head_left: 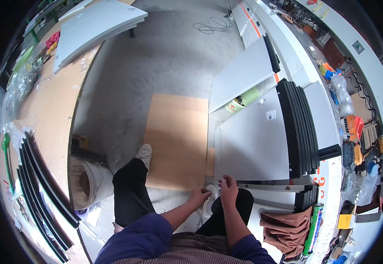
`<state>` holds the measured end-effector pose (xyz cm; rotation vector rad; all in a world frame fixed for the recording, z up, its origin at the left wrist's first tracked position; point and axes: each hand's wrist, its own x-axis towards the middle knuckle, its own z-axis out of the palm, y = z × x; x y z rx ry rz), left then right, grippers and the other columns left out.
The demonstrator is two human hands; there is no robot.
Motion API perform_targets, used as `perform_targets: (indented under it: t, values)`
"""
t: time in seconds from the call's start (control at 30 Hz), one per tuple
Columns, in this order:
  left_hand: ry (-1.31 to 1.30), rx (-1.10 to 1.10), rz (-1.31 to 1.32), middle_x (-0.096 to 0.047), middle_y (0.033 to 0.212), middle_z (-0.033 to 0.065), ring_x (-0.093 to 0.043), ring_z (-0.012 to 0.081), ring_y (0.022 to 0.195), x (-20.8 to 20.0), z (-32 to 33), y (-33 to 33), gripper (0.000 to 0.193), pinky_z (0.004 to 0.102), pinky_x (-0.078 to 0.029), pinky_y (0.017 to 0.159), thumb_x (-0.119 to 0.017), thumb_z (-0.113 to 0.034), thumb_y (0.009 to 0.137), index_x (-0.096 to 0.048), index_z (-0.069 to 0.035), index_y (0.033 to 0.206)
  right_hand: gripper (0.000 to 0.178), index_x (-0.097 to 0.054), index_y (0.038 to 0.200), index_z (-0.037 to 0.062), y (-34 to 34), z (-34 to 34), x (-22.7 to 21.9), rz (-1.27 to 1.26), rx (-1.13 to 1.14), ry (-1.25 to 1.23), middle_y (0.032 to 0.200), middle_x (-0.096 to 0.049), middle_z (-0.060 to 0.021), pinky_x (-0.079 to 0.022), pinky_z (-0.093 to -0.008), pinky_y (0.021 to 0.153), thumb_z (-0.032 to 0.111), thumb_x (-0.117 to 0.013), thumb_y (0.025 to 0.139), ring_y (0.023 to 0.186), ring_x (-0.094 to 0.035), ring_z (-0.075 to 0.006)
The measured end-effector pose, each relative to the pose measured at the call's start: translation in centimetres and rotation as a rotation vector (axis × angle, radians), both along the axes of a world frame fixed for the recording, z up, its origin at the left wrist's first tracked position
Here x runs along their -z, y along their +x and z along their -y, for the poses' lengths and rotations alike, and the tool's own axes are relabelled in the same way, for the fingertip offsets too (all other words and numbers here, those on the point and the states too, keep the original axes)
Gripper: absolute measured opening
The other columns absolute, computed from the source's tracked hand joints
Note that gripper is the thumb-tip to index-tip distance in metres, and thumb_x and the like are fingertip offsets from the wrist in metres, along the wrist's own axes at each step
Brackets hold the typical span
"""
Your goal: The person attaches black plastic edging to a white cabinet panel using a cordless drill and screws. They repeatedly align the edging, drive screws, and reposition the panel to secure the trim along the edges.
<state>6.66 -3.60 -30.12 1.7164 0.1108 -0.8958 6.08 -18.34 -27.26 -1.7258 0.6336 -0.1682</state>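
Both of my hands are close together in front of me, above one white shoe [209, 200]. My left hand [198, 197] is closed, its thumb and fingertips pinched together toward the right. Whatever lies in that pinch is too small to make out. My right hand [229, 191] is raised a little higher, fingers bent and drawn together; I cannot make out what they hold, if anything. Just beyond it stands a stack of light grey panels [255, 145] with black edge strips [298, 132]. A flat brown board [178, 136] lies on the floor ahead of my hands.
To the left, a wooden workbench [63, 110] carries grey panels [99, 26] and curved black strips [46, 185]. A white bucket [95, 182] stands below it. At right are a brown cloth [286, 229], a green tube [313, 231] and a tool-covered shelf. Cable [211, 26] lies on the far floor.
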Motion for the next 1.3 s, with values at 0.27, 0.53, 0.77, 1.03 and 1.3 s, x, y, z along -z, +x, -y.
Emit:
perform_targets:
  t: [0.27,0.53,0.77,1.03,1.3]
  values:
    - [-0.323,-0.382,-0.163,-0.055,0.067,0.0022,-0.051,0.0139,0.056,-4.5,-2.8,0.5,0.024,0.0293,-0.043,0.052,-0.057,-0.027,0.095,-0.06,-0.004,0.089,0.019,-0.058,0.111,-0.001,-1.0,-2.0,-0.7,-0.029,-0.187,0.194,0.1,-0.066,-0.0122,-0.056,-0.0302,0.072,0.004,-0.052,0.093,0.08,-0.067,-0.0196]
    - [-0.557,-0.462,-0.245,-0.05,0.057,0.0032,-0.045,0.0147,0.044,-9.5,-6.0,-1.6,0.038,0.0297,-0.036,0.044,-0.052,-0.038,0.098,-0.054,-0.009,0.075,0.018,-0.059,0.11,-0.0003,-3.0,-2.9,-1.5,-0.009,-0.326,0.184,0.095,-0.067,-0.0109,-0.056,-0.0301,0.071,0.006,-0.054,0.094,0.078,-0.067,-0.0178]
    - [-0.548,-0.445,-0.134,-0.055,0.06,0.0036,-0.047,0.0118,0.047,-11.6,-8.4,-2.7,0.041,0.0269,-0.038,0.045,-0.05,-0.039,0.1,-0.061,-0.005,0.079,0.019,-0.061,0.11,0.0,-4.4,-4.6,-3.9,0.042,-0.419,0.199,0.094,-0.067,-0.0084,-0.055,-0.0298,0.072,0.009,-0.053,0.095,0.079,-0.066,-0.0155]
    - [-0.602,-0.35,-0.151,-0.069,0.101,0.016,-0.068,0.0234,0.082,-12.0,-10.1,-3.9,0.034,0.0329,-0.055,0.074,-0.042,-0.024,0.103,-0.061,0.004,0.112,0.019,-0.062,0.108,0.0008,-9.5,-9.6,-9.6,-0.096,-0.541,0.306,0.095,-0.067,-0.0078,-0.054,-0.028,0.072,0.013,-0.054,0.096,0.08,-0.066,-0.0154]
    - [-0.647,-0.387,-0.049,-0.063,0.122,0.0159,-0.066,0.0235,0.099,-12.7,-11.2,-4.5,0.037,0.0337,-0.053,0.084,-0.038,-0.018,0.104,-0.048,0.002,0.133,0.023,-0.058,0.117,0.002,-11.1,-10.5,-12.1,-0.058,-0.508,0.321,0.1,-0.067,-0.0099,-0.054,-0.028,0.073,0.011,-0.05,0.098,0.081,-0.066,-0.0159]
